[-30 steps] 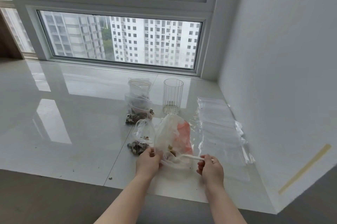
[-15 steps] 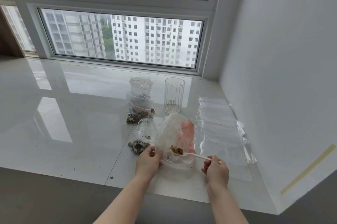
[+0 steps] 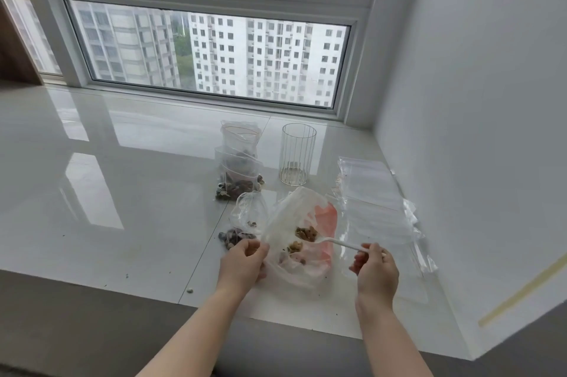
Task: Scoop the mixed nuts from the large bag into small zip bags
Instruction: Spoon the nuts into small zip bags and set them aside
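Now the right hand, pinching a white plastic spoon, has lifted nuts from the crinkled large white bag; left hand grips its rim, ready for transfer.

The large bag is milky white with a salmon-orange panel on its right side. The nuts on the white plastic spoon are tan and brown. The small zip bags are clear, holding brown, grey and perhaps purplish nuts. The drinking glass is clear with fine vertical ribs. The worktop is glossy white.
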